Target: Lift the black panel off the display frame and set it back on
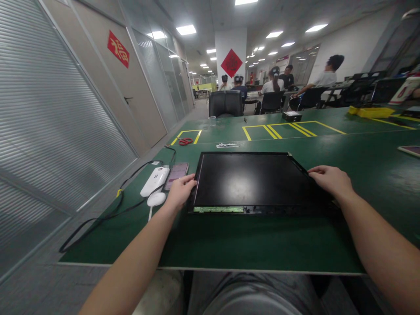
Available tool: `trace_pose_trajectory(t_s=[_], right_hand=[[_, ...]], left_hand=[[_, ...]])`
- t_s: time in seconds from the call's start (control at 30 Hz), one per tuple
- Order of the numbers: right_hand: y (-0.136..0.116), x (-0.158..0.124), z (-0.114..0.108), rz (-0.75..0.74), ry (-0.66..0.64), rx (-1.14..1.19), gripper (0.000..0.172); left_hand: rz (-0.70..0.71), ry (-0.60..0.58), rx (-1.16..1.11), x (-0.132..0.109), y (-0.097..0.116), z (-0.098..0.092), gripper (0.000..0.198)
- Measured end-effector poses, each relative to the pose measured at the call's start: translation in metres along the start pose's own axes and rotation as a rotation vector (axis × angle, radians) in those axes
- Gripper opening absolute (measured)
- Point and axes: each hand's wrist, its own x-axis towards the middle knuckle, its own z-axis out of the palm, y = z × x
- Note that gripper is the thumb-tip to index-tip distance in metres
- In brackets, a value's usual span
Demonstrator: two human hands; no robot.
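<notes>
Monitor panel [252,181] lies flat, screen up, on green table [229,245], square in front of person. Left hand [180,190] grips panel's left edge, fingers curled over frame. Right hand [331,180] rests on right edge, fingers spread flat along frame, partly open. Strip of green circuit board [218,209] shows along panel's near edge. Just left of panel: smartphone [176,174], white power strip [154,181], black cable [108,214] trailing off table. Red scissors [185,141] farther back, inside yellow-taped box. People sit well behind.
</notes>
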Motion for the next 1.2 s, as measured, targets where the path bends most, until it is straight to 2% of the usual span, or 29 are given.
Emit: trace_pose_trajectory(t_s=[0.17, 0.27, 0.37, 0.47, 0.53, 0.8, 1.0, 1.2], right_hand=[[-0.003, -0.004, -0.004, 0.009, -0.003, 0.001, 0.034], [-0.006, -0.007, -0.007, 0.017, -0.005, 0.01, 0.034], [-0.007, -0.008, -0.007, 0.009, 0.002, 0.033, 0.033], [-0.005, -0.006, -0.004, 0.006, 0.015, 0.056, 0.032], [-0.002, -0.003, -0.002, -0.005, 0.031, 0.064, 0.03], [0.007, 0.005, 0.005, -0.04, 0.028, 0.047, 0.033], [0.006, 0.005, 0.004, -0.045, 0.012, 0.021, 0.033], [0.006, 0.004, 0.003, -0.033, 0.013, 0.017, 0.034]], left_hand=[[-0.162, -0.02, -0.235, -0.005, 0.008, 0.003, 0.058], [-0.197, -0.08, -0.308, -0.009, 0.013, 0.005, 0.049], [-0.207, -0.124, -0.33, -0.011, 0.013, 0.007, 0.047], [-0.19, -0.079, -0.374, -0.01, 0.012, 0.009, 0.067], [-0.177, -0.054, -0.401, -0.01, 0.012, 0.009, 0.073], [-0.215, 0.004, -0.434, -0.011, 0.012, 0.014, 0.06], [-0.239, -0.013, -0.501, -0.009, 0.012, 0.016, 0.055], [-0.231, -0.072, -0.513, -0.01, 0.011, 0.015, 0.069]])
